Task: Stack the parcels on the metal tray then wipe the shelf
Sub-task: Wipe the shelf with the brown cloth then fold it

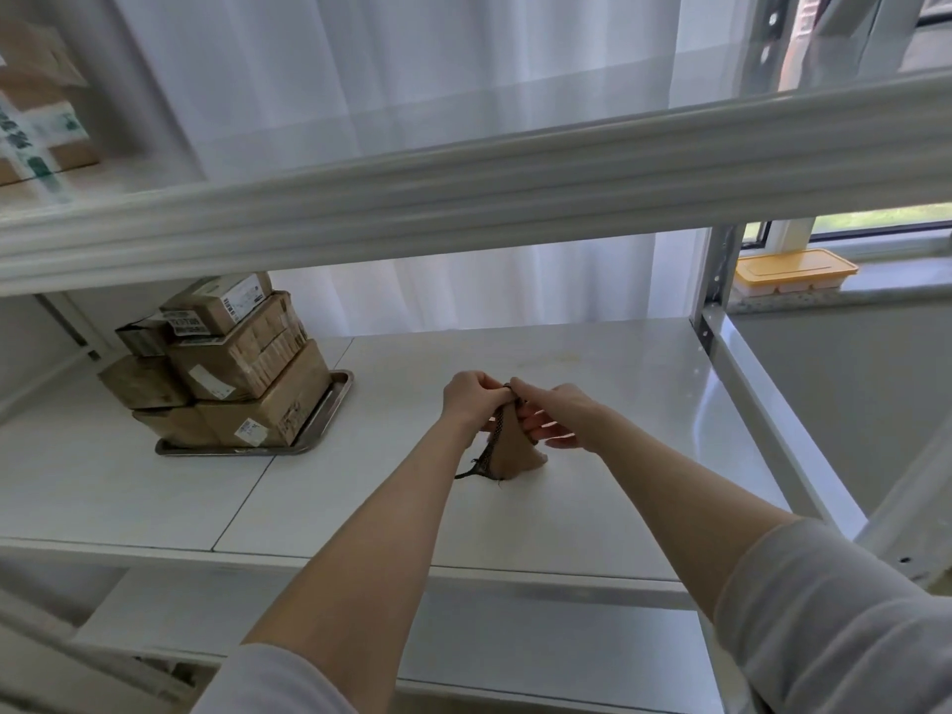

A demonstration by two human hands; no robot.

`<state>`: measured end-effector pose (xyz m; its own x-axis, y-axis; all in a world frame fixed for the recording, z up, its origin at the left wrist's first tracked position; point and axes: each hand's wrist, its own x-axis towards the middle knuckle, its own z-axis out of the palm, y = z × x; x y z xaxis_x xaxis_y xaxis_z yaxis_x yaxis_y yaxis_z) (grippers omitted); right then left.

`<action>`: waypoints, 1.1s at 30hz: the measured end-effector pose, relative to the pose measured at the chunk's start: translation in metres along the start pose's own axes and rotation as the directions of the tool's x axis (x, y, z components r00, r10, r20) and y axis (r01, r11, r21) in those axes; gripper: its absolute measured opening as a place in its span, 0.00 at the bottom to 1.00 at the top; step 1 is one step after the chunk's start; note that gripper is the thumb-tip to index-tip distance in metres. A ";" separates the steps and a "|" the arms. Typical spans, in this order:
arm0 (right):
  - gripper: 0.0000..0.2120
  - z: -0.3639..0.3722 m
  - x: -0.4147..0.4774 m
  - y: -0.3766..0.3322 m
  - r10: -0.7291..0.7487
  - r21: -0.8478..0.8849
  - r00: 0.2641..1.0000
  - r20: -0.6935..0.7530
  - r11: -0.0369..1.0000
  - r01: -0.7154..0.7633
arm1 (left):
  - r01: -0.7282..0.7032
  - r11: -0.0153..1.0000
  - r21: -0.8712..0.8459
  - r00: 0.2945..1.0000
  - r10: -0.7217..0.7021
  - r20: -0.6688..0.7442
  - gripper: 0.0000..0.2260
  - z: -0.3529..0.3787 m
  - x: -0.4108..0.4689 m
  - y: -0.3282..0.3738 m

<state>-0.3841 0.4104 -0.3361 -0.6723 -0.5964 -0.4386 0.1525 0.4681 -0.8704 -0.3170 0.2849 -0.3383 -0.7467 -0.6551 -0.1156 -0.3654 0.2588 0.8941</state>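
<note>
Pinching brown mesh-edged cloth (510, 450): left hand (471, 399), right hand (561, 414) | brown cardboard parcels (242, 368) stacked on silver metal tray (335, 394) | wiping step; next: press cloth onto white shelf (633, 394)

parcels (226, 363): stacked on metal tray (221, 448) | cloth (510, 445): brown, bunched upright (mesh edge)

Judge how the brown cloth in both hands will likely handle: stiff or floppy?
Probably floppy: the cloth hangs in a cone from where the left hand and right hand pinch it. Likely light, since a pinch holds it up. Its loose threads may snag.
</note>
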 end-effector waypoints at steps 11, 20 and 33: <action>0.03 0.006 0.005 -0.013 -0.023 0.118 0.993 -0.114 0.992 0.036 | 0.160 0.970 -0.186 0.959 -0.108 0.262 0.11 -0.015 0.001 0.004; 0.13 0.004 -0.003 -0.015 -0.008 0.103 0.997 -0.072 0.995 0.016 | 0.134 0.982 -0.130 0.963 -0.098 0.250 0.09 -0.013 -0.005 0.007; 0.03 -0.005 -0.003 -0.015 -0.035 0.185 0.981 -0.189 0.980 0.071 | 0.107 0.994 -0.036 0.994 -0.106 0.042 0.06 0.004 -0.004 0.019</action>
<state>-0.3875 0.4081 -0.3202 -0.8021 -0.4783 -0.3577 0.2362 0.2961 -0.9255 -0.3230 0.2957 -0.3228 -0.7262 -0.6487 -0.2275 -0.4231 0.1610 0.8917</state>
